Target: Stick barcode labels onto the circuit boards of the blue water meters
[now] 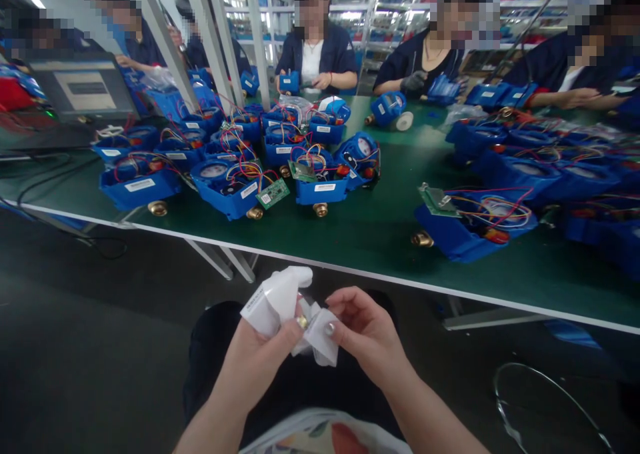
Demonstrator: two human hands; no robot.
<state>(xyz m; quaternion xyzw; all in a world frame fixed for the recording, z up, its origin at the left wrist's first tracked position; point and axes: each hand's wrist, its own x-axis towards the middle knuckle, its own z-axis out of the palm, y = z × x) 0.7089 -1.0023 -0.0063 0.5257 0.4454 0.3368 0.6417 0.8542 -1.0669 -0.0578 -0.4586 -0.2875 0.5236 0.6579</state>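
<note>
Left hand (254,362), right hand (371,339); paper (279,299) between.

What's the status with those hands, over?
Left hand holding white wrapping. Right hand, thumb against it. Blue units beyond on green table, not in the way.

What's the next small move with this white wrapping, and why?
Probably ease the wrapping open with the right hand, the left hand bracing it: the right thumb is already at it, and a small brass-coloured piece shows only partly.
</note>
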